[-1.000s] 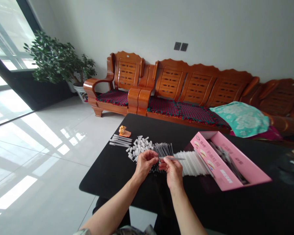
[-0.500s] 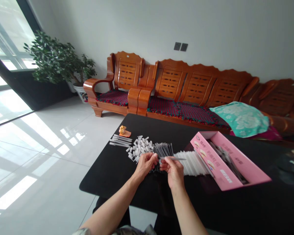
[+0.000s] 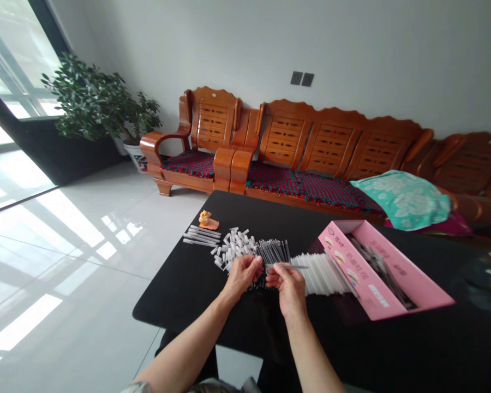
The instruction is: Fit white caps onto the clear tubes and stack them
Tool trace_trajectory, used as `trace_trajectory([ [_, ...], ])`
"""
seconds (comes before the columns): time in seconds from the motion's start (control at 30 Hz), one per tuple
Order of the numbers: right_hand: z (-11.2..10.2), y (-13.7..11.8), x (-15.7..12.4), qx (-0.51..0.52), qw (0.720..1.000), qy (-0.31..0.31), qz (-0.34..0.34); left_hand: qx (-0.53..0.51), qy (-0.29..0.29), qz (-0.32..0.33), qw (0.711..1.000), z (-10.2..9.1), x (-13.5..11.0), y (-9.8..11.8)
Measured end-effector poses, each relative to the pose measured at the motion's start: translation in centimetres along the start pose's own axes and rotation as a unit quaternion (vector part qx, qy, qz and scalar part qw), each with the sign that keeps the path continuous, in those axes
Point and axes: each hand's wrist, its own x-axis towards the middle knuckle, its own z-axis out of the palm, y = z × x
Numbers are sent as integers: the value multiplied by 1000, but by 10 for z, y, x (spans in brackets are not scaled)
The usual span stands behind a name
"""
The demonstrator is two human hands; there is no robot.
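My right hand (image 3: 288,284) pinches a thin clear tube (image 3: 295,266) that points right, level over the black table (image 3: 180,289). My left hand (image 3: 242,273) is closed at the tube's left end, its fingers pinched on a small part I cannot make out. Under and behind the hands lie a pile of small white caps (image 3: 234,246), a bundle of dark thin refills (image 3: 273,250) and a row of white tubes (image 3: 321,273). Several finished white pens (image 3: 200,236) lie at the far left of the table.
An open pink box (image 3: 387,295) with dark sticks inside stands to the right. A small orange figure (image 3: 207,219) sits behind the pens. A wooden armchair (image 3: 196,142) and bench (image 3: 331,153) with a teal cushion stand beyond. A potted plant (image 3: 98,109) grows by the window.
The hands have stayed over the same spot; my left fingers have closed in toward the tube's left end. Nothing else has moved.
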Motion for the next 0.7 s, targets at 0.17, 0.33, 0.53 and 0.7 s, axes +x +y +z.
trace_trajectory([
  [0.17,0,1,0,1,1000,-2,-1,-30,-14,14,999,1,-1,0],
  [0.33,-2,4,1,-1,1000,-1,3,-49,-2,27,998,0,2,0],
  [0.53,-2,5,1,-9,1000,5,5,1,-15,-7,1000,-1,0,-2],
  [0.7,-2,4,0,-10,1000,3,5,-71,-17,16,997,-2,0,-1],
])
